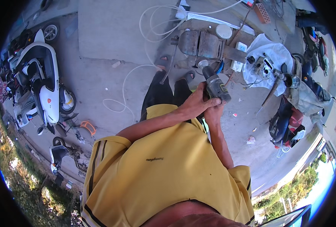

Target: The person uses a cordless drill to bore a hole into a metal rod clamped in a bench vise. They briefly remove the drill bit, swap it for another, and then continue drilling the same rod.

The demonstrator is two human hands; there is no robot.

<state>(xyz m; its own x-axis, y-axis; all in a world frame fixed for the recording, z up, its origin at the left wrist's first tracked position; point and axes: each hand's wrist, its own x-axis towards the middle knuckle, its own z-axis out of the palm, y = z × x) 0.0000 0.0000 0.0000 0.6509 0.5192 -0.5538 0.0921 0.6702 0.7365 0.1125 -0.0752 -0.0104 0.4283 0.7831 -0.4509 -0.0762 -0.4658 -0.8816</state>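
Grey and black, the cordless power tool (215, 85) sits in front of the person's chest, its round nose tilted up and away toward the metal bench. Both hands are closed on it: the left hand (198, 99) wraps the body from the side, and the right hand (214, 109) clasps the grip from below, so the 2 hands brace it steady at working height. The fingers overlap, and which of them rests on the trigger cannot be told.

Just beyond the tool stands a rusty metal bench (205, 43) with a round pale lid (223, 31) on it. White hose (152, 22) loops over the concrete floor (107, 38) beside and behind the bench, and part of it trails near the person's feet, a likely snag when stepping. To the right, an engine part (264, 65) lies on a white sack (268, 47), near a dark motorcycle (289, 121). Well apart on the left stands a white scooter (43, 75) among other parked machines, with an orange clamp-like piece (88, 126) on the ground nearby.
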